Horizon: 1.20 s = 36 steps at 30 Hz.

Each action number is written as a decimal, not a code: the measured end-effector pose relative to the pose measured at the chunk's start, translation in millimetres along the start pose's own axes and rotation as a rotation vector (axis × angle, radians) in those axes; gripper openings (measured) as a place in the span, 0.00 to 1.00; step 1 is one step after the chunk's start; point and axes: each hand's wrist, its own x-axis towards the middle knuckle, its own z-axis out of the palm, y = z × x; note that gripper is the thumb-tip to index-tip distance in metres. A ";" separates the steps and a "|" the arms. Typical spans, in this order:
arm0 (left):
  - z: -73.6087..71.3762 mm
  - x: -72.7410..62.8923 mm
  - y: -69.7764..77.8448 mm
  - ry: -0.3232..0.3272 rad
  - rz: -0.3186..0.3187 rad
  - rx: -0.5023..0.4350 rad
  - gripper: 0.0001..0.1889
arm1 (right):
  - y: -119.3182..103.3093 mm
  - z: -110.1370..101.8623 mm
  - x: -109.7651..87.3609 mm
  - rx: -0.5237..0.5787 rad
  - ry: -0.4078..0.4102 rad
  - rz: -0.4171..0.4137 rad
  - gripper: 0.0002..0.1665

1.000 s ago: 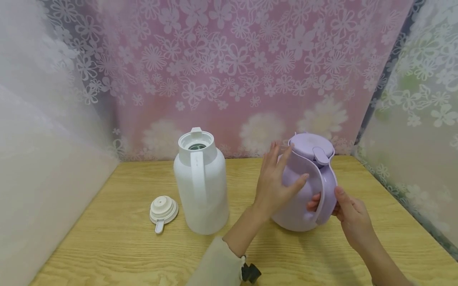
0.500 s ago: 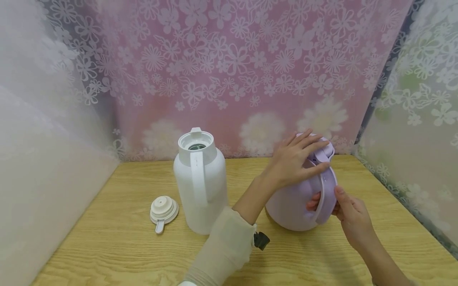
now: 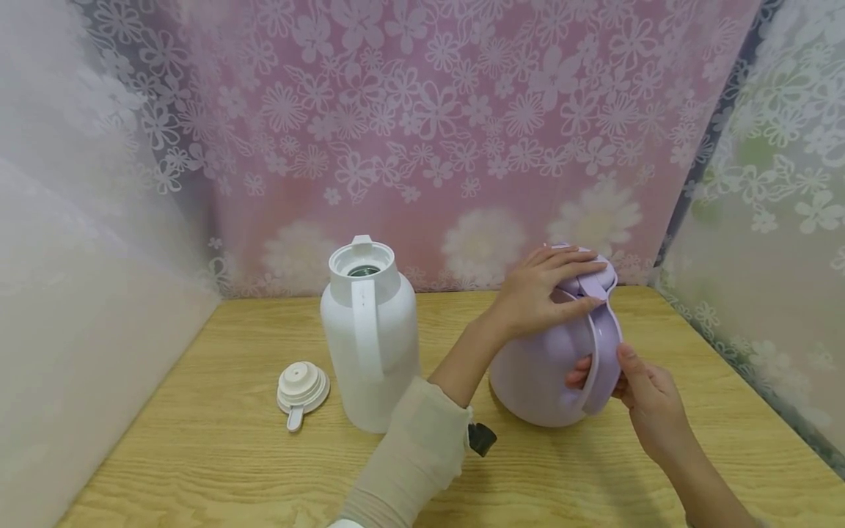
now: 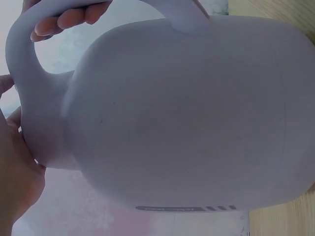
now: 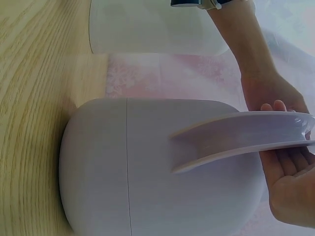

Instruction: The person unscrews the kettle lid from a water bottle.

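A purple vacuum jug stands on the wooden table at the right. My right hand grips its handle, fingers through the loop and thumb on the outer side. The left hand rests over the jug's lid, its fingers stretched across the top and the thumb near the lid's lever. Part of the lid is hidden beneath that hand. In the left wrist view the jug's body fills most of the picture. Fingers inside the handle loop show in the right wrist view, beside the handle.
Left of the purple jug is a white vacuum jug, its mouth uncovered. A cream stopper lid lies upside down beside it on the table. The left forearm passes in front of the white jug's base. Flowered curtains enclose the table.
My left hand has moved from the side of the purple jug's neck up and right onto its lid, then stayed nearly still. The right hand keeps its hold on the handle.
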 end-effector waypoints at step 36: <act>-10.8 7.9 -2.8 -0.047 -0.125 -0.196 0.28 | -11.2 0.4 0.2 -0.300 -0.025 0.100 0.32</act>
